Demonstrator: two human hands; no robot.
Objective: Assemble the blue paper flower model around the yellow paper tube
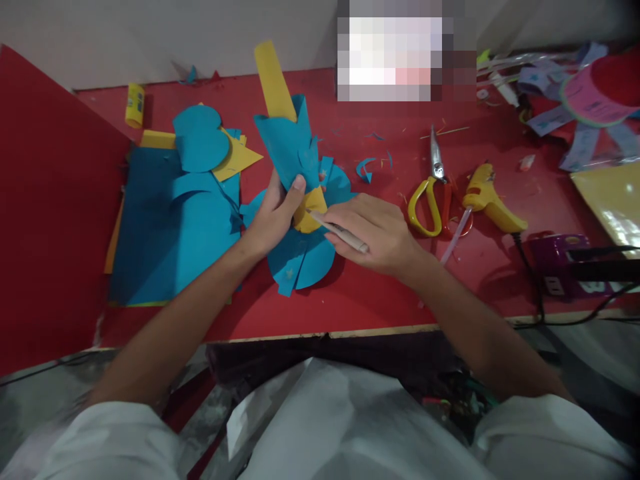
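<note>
My left hand (277, 210) is closed on a blue paper figure (287, 143), its thumb pressing on the front. A long yellow paper strip (275, 83) sticks out of the figure's far end, and a rounded yellow paper piece (306, 217) sits at its near end. In my right hand (377, 233) is a slim beige pen (345, 235), its tip at the yellow piece. Under both hands lie blue paper cutouts (317, 263) with rounded edges. My fingers partly hide where the figure and the cutouts meet.
Blue and yellow sheets (150, 220) are stacked at left, near a yellow glue stick (135, 105). To the right lie scissors (434, 180), a yellow glue gun (493, 200) with a cord, and a purple box (560, 263). A pink paper craft (585, 93) stands at far right.
</note>
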